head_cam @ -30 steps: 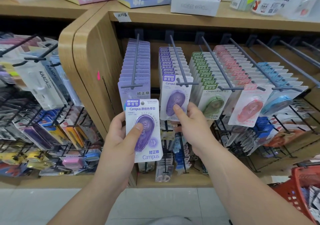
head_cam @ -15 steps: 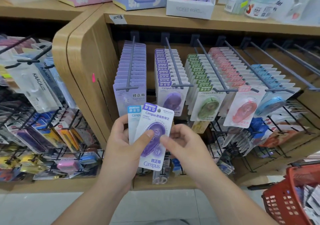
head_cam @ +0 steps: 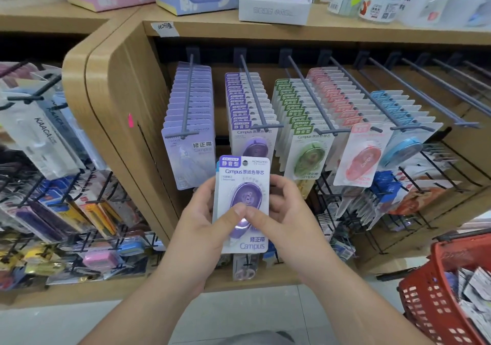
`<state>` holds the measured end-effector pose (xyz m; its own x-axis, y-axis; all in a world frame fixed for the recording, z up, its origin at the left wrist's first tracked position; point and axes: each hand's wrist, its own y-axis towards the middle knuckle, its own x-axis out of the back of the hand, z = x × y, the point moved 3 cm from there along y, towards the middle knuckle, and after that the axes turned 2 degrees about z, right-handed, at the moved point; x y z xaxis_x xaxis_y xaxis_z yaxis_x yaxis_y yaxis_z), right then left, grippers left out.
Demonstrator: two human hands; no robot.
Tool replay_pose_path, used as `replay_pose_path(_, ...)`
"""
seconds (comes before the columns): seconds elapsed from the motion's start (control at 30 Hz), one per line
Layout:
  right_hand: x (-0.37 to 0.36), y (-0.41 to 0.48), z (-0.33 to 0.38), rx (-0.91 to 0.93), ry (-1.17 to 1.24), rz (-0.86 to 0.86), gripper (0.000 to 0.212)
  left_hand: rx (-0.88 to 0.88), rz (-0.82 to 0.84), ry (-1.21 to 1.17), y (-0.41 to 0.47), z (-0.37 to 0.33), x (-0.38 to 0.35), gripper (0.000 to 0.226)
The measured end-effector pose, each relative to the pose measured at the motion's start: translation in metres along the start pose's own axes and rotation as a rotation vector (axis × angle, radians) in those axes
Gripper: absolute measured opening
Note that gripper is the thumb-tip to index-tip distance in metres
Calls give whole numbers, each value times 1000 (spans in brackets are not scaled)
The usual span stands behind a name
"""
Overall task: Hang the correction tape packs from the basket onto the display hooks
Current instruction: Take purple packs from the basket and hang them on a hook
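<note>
Both hands on one purple correction tape pack [head_cam: 243,174]. Left hand [head_cam: 199,222] grips its left edge, thumb on the blister. Right hand [head_cam: 288,211] pinches the right side. Pack is upright, long axis vertical, header end up. Matching purple hook [head_cam: 256,100] lies above and beyond the hands, tip just over the pack's top edge. I'd judge the right hand marginally nearer. Basket [head_cam: 425,299] sits low, out past the right hand.
</note>
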<state>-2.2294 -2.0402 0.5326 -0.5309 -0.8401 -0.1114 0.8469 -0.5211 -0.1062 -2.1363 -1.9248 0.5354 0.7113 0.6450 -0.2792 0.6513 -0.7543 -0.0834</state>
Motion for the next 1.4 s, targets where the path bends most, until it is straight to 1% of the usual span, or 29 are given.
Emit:
replay_pose_path(0.03,1,0,-1,-4,45,22,51,1,11,-6,1,0,-1,48)
replay_pose_path(0.1,3,-1,-4,-23,138,67,42,5,12,-16,2,0,-2,44)
replay_pose_path(0.2,6,-2,-12,-77,243,56,42,12,8,-13,5,3,-3,42)
replay_pose_path(0.3,9,-5,-14,-74,271,52,40,22,19,-12,7,9,-7,38)
replay_pose_path(0.47,21,-7,-17,-69,251,43,32,-32,53,40,10,12,-19,42)
replay_pose_path(0.5,26,-7,-15,-72,247,30,32,-47,51,54,10,11,-22,42)
replay_pose_path(0.6,42,-3,-7,-89,294,-1,45,-71,16,75,11,9,-30,42)
replay_pose_path(0.73,57,4,-4,-100,249,39,38,-73,-41,139,12,7,-36,39)
replay_pose_path(0.9,71,7,-4,-100,164,97,25,-23,-106,175,15,9,-46,39)
replay_pose_path(1.07,87,10,5,-6,49,57,21,-74,-164,130,18,6,-63,37)
replay_pose_path(1.17,97,10,6,12,43,30,17,-141,-259,58,22,0,-63,22)
replay_pose_path(1.2,101,10,6,9,51,10,17,-154,-286,62,23,-1,-61,17)
replay_pose_path(1.27,106,11,5,0,59,-27,15,-148,-314,118,25,-3,-57,17)
replay_pose_path(1.4,108,12,5,0,54,-64,14,-97,-290,178,30,-3,-54,18)
